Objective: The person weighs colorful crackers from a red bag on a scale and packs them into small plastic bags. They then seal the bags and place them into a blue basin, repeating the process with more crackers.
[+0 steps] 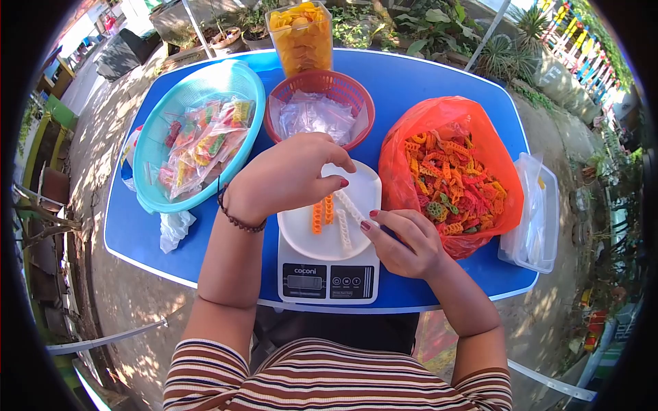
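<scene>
A white kitchen scale (329,282) stands in front of me with a round white plate (296,236) on top. On the plate lie orange ladder-shaped crackers (317,218) and a white ladder-shaped cracker (345,229). A second white cracker (351,205) slants toward my right hand (408,241), whose thumb and index finger close around its near end. My left hand (288,175) hovers over the plate's far left part, thumb and index finger slightly apart, with nothing visible between them. Its other fingers are partly hidden, close to a red basket (360,92) of clear plastic bags (315,116).
A turquoise basket (151,147) of filled bags is on the left. On the right are a red plastic bag (397,130) of colourful crackers and a clear container (528,226). A tall tub of yellow chips (301,41) stands behind. Everything rests on a blue table (226,274).
</scene>
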{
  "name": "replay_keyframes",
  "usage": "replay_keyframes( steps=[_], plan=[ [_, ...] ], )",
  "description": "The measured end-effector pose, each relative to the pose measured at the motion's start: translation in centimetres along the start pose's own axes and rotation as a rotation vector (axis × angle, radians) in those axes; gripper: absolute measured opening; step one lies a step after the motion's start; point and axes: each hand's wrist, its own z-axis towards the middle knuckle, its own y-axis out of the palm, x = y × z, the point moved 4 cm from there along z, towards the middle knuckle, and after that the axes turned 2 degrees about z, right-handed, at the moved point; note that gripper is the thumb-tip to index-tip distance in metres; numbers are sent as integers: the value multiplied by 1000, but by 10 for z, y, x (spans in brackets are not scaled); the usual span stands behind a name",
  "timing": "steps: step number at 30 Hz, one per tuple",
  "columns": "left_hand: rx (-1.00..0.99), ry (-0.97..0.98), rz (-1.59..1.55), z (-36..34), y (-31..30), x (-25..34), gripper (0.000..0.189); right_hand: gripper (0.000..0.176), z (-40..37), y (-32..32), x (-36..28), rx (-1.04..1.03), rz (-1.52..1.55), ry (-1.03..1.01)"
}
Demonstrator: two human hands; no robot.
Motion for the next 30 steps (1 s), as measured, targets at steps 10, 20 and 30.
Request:
replay_keyframes(
  steps=[10,20,30],
  plan=[
    [247,-175,236,-16,-25,-16,25,37,7,-9,12,0,-91,67],
    [292,-200,225,-22,-36,-33,29,17,73,17,23,-147,-40,263],
    [243,-275,146,-28,-46,-41,30,31,115,99,68,-726,5,771]
  ],
)
